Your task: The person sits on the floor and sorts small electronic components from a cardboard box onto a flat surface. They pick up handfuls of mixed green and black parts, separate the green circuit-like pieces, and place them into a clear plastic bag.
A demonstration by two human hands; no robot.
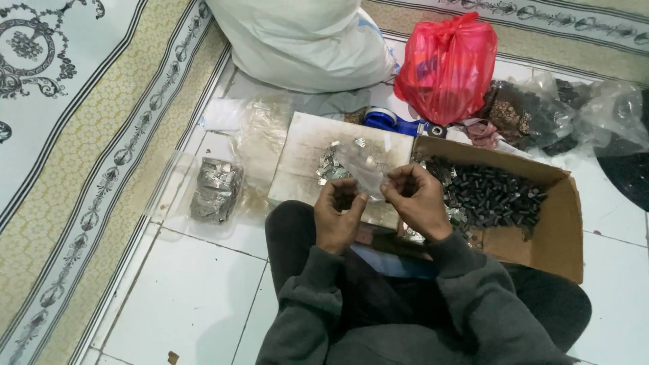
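Two hands work close together over the near edge of one pale board: the left hand (338, 215) and the right hand (414, 200) each have their fingers curled and pinched on the mouth of one small clear plastic bag (365, 177) held between them; what is inside it is hard to make out. One loose pile of small silvery pieces (332, 165) lies on the wooden board (304, 152), too many to count. To the right, one cardboard box (554, 230) holds a heap of dark cylindrical parts (490, 196). To the left lies one clear packet of silvery pieces (215, 190). Far off sit one red plastic bag (447, 64), one white sack (304, 40) cut off at the top, and one blue tape dispenser (392, 123), partly hidden.
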